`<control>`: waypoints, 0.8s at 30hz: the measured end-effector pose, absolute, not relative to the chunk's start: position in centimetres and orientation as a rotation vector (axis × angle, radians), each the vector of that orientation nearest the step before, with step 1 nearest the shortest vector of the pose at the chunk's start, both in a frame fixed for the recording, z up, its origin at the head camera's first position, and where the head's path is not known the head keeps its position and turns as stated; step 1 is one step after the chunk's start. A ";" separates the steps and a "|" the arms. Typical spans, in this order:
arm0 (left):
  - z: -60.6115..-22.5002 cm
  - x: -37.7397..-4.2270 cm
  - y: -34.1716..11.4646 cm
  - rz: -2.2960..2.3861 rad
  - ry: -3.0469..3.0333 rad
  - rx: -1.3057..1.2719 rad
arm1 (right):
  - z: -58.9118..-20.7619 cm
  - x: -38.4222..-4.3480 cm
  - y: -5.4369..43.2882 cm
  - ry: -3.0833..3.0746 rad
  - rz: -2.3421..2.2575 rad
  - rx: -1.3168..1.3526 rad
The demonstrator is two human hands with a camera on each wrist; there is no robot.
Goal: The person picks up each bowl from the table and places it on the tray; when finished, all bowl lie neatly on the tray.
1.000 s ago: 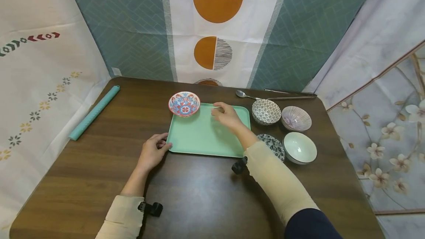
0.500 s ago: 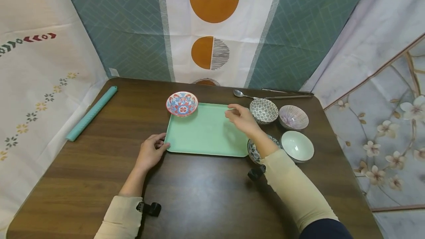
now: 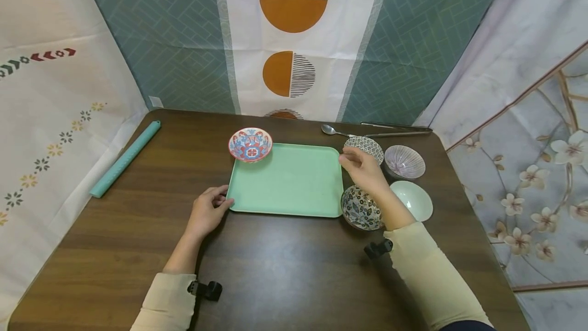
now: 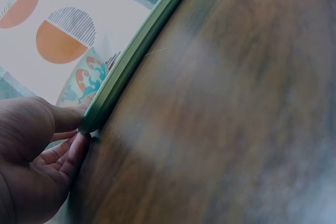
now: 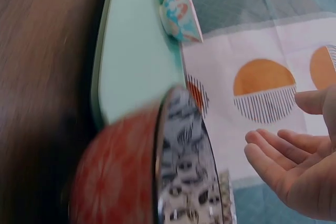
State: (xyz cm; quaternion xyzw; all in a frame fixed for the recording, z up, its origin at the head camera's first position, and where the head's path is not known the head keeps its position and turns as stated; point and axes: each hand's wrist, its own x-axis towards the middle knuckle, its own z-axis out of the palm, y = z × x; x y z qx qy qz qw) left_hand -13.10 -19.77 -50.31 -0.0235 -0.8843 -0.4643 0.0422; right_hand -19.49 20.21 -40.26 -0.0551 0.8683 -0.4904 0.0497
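A mint-green tray (image 3: 285,183) lies mid-table. My left hand (image 3: 209,211) pinches its near left corner, thumb above and fingers below in the left wrist view. A red-and-blue patterned bowl (image 3: 250,145) stands on the tray's back left corner. Over the tray's right edge hovers my right hand (image 3: 365,170), fingers relaxed and holding nothing. Below that hand is a dark floral bowl (image 3: 360,209), close against the tray's near right corner; its red outside (image 5: 113,177) shows in the right wrist view. Behind the fingers, a grid-patterned bowl (image 3: 366,146) is partly covered.
Further right stand a purple-striped bowl (image 3: 405,161) and a pale bowl (image 3: 415,201), the latter partly behind my right wrist. A spoon (image 3: 329,129) and long thin tongs (image 3: 397,127) lie along the back edge. At the left edge rests a teal rod (image 3: 126,158).
My right hand has moved right, from above the tray to its right edge beside the bowls, uncovering the floral bowl. The left hand has stayed at the tray corner.
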 end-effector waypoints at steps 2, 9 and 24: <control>-50.3 -13.1 -19.8 -1.418 -2.707 -0.072 | -40.4 -19.2 21.1 2.704 -1.467 -0.180; -50.4 -13.0 -19.8 -1.415 -2.695 -0.077 | -40.7 -18.2 23.8 2.813 -1.432 -0.147; -50.3 -12.8 -19.8 -1.412 -2.700 -0.069 | -41.7 -16.8 30.1 3.135 -1.363 -0.166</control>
